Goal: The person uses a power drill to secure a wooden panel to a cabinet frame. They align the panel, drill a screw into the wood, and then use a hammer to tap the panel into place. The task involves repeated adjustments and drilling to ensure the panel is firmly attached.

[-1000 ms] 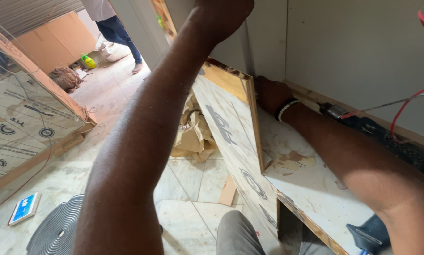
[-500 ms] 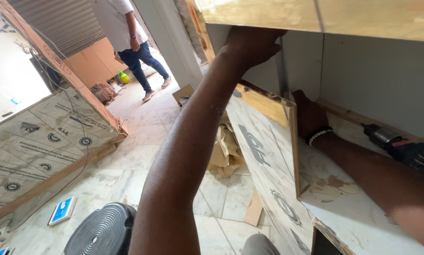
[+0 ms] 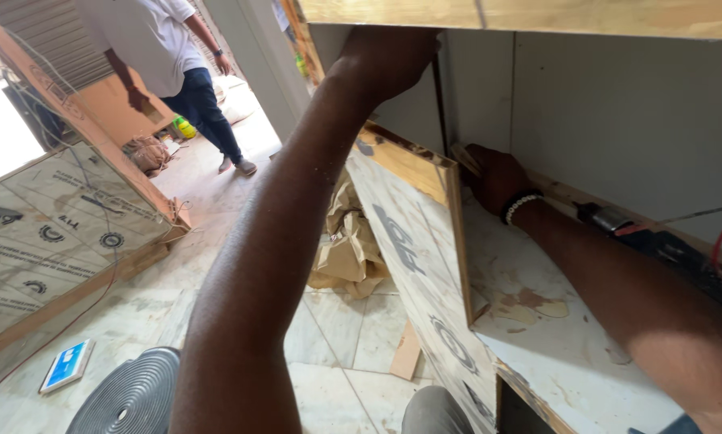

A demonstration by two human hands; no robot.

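Observation:
My left hand [image 3: 389,56] is raised and grips the underside edge of a wooden top panel [image 3: 538,16] above a white cabinet. My right hand [image 3: 494,177], with a beaded bracelet on the wrist, reaches into the back corner of the cabinet, fingers closed around the rear end of an upright plywood side panel [image 3: 425,233]. What the fingers press on there is hidden. The white shelf surface [image 3: 554,337] below my right arm shows brown stains.
A dark power tool with red wires [image 3: 658,241] lies along the shelf's back edge. Crumpled brown paper [image 3: 349,249] and a wood offcut [image 3: 407,351] lie on the tiled floor. A coiled black hose [image 3: 132,398] sits bottom left. Leaning boards [image 3: 63,233] stand left; another person [image 3: 168,64] walks beyond.
The view has tilted up and back, bringing the wooden top panel into sight. Both hands keep their holds. The other person has walked closer through the doorway.

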